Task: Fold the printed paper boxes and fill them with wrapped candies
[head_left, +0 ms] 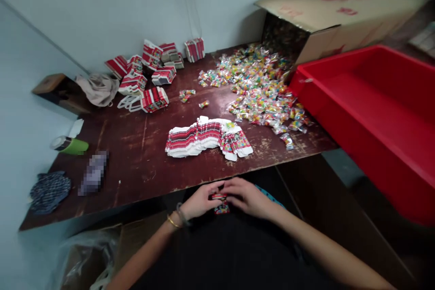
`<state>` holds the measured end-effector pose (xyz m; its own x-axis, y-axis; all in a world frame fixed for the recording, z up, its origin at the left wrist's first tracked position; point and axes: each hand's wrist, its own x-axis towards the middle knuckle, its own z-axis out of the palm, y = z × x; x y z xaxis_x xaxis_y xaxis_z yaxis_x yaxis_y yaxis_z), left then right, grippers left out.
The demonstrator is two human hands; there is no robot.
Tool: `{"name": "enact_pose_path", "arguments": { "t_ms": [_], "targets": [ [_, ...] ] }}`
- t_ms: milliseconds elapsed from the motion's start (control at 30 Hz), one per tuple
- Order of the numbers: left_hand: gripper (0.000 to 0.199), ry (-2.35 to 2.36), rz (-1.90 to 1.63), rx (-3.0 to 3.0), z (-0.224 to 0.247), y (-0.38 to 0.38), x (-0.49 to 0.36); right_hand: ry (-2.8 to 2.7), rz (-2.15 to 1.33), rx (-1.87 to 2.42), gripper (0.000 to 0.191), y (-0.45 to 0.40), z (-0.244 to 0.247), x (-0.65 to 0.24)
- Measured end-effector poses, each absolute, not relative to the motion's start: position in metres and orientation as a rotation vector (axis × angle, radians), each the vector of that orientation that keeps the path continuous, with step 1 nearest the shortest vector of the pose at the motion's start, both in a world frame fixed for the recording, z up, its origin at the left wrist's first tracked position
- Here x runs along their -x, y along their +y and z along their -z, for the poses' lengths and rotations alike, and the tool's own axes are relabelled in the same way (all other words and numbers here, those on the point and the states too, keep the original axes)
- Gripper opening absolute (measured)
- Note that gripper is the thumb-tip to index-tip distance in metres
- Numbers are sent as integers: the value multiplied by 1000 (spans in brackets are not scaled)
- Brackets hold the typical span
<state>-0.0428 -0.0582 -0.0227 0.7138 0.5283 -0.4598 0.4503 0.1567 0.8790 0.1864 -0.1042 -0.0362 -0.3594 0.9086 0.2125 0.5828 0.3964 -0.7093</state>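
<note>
Left hand (200,200) and right hand (249,197), fingers curled, both gripping small red packet (222,210) between them, just off near edge of surface (136,163). Packet partly covered by fingers; print blurred.

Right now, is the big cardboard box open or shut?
Open: the end of the box facing the wrapped candies gapes, showing its dark inside, and the candies lie heaped at the opening.

Left hand (197,200) and right hand (250,198) close together before torso (220,253), fingers (235,182) bent, thumbs (214,204) inward. Left forearm (146,251) and right forearm (316,241) slant inward toward each other.
</note>
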Motion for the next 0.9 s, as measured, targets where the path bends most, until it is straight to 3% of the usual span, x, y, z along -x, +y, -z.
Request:
{"name": "enact_pose_path", "arguments": {
  "t_ms": [67,133,233,300,433,567,767,900],
  "targets": [
    [62,838,129,-1657,5,-42,51,-1834,-389,1555,23,-83,37,-235],
    [41,771,269,-1743,-9,-28,58,-1602,-167,1793,32,-73,44,-285],
    [23,840,110,-1633,-16,-18,55,-1625,-19,2020,45,-86,66,-324],
    [31,924,-77,-1374,-11,-17,39,-1764,-101,1941,48,-106,76,-318],
    [50,897,-270,-997,7,-21,-13,-1580,-631,1638,29,-129,57,-274],
    [48,861,-301,-932,19,-27,-52,-1313,-1047,1456,21,-102,15,-252],
    [59,669,-237,-954,23,-31,-54,-1675,-930,1452,22,-59,-1,-266],
    [51,695,-165,-1031,27,-34,-48,-2114,-850,1310,21,-55,0,-268]
  ]
}}
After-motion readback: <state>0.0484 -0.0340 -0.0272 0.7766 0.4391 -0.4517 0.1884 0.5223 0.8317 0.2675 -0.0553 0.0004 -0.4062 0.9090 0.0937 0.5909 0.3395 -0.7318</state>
